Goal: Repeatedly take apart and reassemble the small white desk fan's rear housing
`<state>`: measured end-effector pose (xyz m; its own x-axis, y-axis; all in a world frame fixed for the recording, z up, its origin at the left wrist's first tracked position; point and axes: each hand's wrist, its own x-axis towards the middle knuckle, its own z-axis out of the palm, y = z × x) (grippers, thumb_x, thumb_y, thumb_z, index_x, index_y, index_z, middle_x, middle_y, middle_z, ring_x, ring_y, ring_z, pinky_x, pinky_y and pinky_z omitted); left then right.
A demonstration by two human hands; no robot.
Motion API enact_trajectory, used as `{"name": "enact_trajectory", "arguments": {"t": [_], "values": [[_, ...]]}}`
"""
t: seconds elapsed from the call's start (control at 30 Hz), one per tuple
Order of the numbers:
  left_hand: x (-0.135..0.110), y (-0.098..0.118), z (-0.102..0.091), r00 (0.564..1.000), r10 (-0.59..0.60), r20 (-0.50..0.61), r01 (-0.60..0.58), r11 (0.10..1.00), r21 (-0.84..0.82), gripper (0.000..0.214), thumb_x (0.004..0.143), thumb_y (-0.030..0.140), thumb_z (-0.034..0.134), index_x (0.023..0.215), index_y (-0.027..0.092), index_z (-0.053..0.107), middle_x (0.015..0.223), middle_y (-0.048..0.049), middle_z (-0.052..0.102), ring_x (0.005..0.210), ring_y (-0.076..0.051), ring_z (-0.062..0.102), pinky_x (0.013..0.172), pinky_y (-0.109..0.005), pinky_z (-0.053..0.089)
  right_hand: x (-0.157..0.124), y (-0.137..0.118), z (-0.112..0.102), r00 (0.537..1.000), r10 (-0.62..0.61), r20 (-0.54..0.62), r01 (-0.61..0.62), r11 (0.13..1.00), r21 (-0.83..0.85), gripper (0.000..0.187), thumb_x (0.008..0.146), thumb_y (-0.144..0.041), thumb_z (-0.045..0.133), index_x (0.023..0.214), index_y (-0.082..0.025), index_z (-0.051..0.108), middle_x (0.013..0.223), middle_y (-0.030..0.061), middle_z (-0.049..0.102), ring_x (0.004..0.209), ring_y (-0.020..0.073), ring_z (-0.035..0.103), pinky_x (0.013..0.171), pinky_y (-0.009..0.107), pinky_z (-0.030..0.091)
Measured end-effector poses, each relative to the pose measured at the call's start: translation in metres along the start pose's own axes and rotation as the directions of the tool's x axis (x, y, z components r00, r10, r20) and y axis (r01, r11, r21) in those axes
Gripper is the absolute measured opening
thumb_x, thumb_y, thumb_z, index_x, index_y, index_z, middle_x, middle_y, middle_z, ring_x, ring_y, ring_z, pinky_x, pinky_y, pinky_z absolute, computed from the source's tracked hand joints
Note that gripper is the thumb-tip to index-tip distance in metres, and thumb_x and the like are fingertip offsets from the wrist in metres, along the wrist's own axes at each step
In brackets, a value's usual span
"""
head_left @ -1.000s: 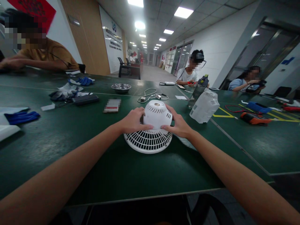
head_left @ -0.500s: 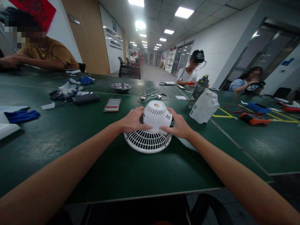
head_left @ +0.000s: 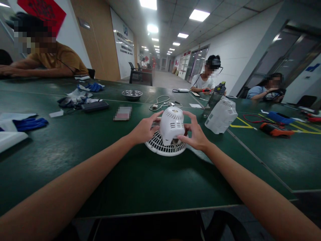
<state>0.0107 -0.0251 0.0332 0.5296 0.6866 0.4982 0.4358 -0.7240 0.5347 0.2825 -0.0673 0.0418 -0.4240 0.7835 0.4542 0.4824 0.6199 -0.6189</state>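
The white housing (head_left: 173, 122) is turning, now showing slots and a notched rim toward the person. The grille (head_left: 164, 151) is sitting slightly farther off. The left grip (head_left: 145, 130) is withdrawing its thumb sideways; the right grip (head_left: 197, 136) is arching its index finger.

Ceiling panels (head_left: 199, 15), blown out and haloed, give cool white light. The green tabletop (head_left: 160, 187) is dim, with glare at left and right and near-black shadow past its front edge. The fan housing (head_left: 173, 122) catches light on top. Wide-angle distortion slants the walls (head_left: 250, 36); mosaic blocks partly cover 3 people (head_left: 65, 60).
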Motion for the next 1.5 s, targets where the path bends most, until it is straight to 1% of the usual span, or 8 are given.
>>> {"name": "enact_trajectory", "arguments": {"t": [0.07,0.23,0.47,0.67,0.8,1.0,1.37,1.5], "values": [[-0.002,0.001,0.0,0.999,0.023,0.024,-0.021,0.997,-0.075,0.08,0.09,0.027,0.058,0.162,0.022,0.022,0.146,-0.0163,0.06,0.134,-0.033,0.058,0.115,-0.057,0.039,-0.001,-0.002,0.002,1.0,0.001,0.023,-0.002,0.997,0.073,0.098,0.083,-0.05,0.074,0.158,-0.032,0.013,0.083,0.0012,0.069,0.068,0.0247,0.066,0.068,0.049,0.059],[-0.008,0.006,-0.002,0.991,0.096,0.089,-0.08,0.982,-0.172,0.108,0.083,0.042,0.072,0.165,0.023,0.005,0.158,-0.0199,0.046,0.142,-0.04,0.048,0.118,-0.058,0.035,0.0,-0.007,0.003,0.998,-0.001,0.058,-0.004,0.997,0.08,0.103,0.081,-0.045,0.075,0.161,-0.032,0.012,0.076,-0.0019,0.065,0.065,0.0232,0.063,0.068,0.048,0.06],[-0.008,0.014,0.0,0.994,0.067,0.082,-0.056,0.99,-0.13,0.123,0.076,0.05,0.08,0.164,0.025,-0.004,0.153,-0.0211,0.05,0.136,-0.044,0.053,0.115,-0.06,0.039,0.001,-0.01,0.002,0.995,-0.006,0.096,-0.002,0.997,0.08,0.106,0.079,-0.043,0.076,0.162,-0.033,0.011,0.079,-0.0009,0.066,0.064,0.0214,0.062,0.065,0.045,0.059],[-0.008,0.016,0.003,0.997,0.069,0.037,-0.066,0.995,-0.068,0.123,0.075,0.049,0.08,0.164,0.027,-0.002,0.161,-0.0216,0.039,0.139,-0.046,0.049,0.114,-0.062,0.039,0.001,-0.01,0.002,0.994,-0.028,0.105,0.022,0.998,0.054,0.104,0.081,-0.039,0.075,0.162,-0.034,0.009,0.08,-0.0007,0.067,0.063,0.0207,0.062,0.062,0.041,0.057],[-0.008,0.009,0.007,0.995,0.099,0.025,-0.097,0.993,-0.065,0.122,0.077,0.048,0.08,0.164,0.027,-0.003,0.159,-0.0218,0.042,0.132,-0.044,0.056,0.11,-0.06,0.044,0.001,-0.01,0.002,0.994,-0.034,0.103,0.03,0.999,0.038,0.104,0.081,-0.036,0.075,0.162,-0.033,0.009,0.08,-0.0011,0.067,0.063,0.0204,0.063,0.062,0.039,0.056],[-0.003,-0.005,0.014,0.982,0.186,-0.044,-0.188,0.979,-0.074,0.127,0.071,0.044,0.085,0.164,0.03,0.0,0.153,-0.0205,0.048,0.124,-0.045,0.062,0.103,-0.063,0.049,0.002,-0.006,0.005,0.994,-0.052,0.095,0.048,0.998,0.039,0.107,0.078,-0.029,0.076,0.161,-0.031,0.01,0.078,-0.0034,0.065,0.06,0.0173,0.062,0.059,0.034,0.054],[-0.001,-0.001,0.011,0.979,0.197,-0.048,-0.198,0.98,-0.021,0.116,0.07,0.043,0.084,0.161,0.03,0.012,0.141,-0.0198,0.056,0.108,-0.041,0.069,0.091,-0.059,0.056,0.002,-0.009,0.004,0.995,-0.021,0.099,0.017,0.999,0.038,0.104,0.077,-0.025,0.075,0.159,-0.033,0.013,0.079,-0.0033,0.065,0.062,0.0174,0.062,0.061,0.035,0.055],[-0.001,-0.002,0.01,0.981,0.192,-0.039,-0.194,0.98,-0.043,0.114,0.07,0.043,0.084,0.16,0.031,0.014,0.143,-0.0199,0.055,0.11,-0.042,0.068,0.091,-0.058,0.056,0.002,-0.009,0.004,0.995,-0.005,0.102,0.001,0.999,0.04,0.103,0.076,-0.024,0.075,0.159,-0.033,0.014,0.079,-0.0034,0.064,0.062,0.0177,0.062,0.061,0.035,0.056]]}}
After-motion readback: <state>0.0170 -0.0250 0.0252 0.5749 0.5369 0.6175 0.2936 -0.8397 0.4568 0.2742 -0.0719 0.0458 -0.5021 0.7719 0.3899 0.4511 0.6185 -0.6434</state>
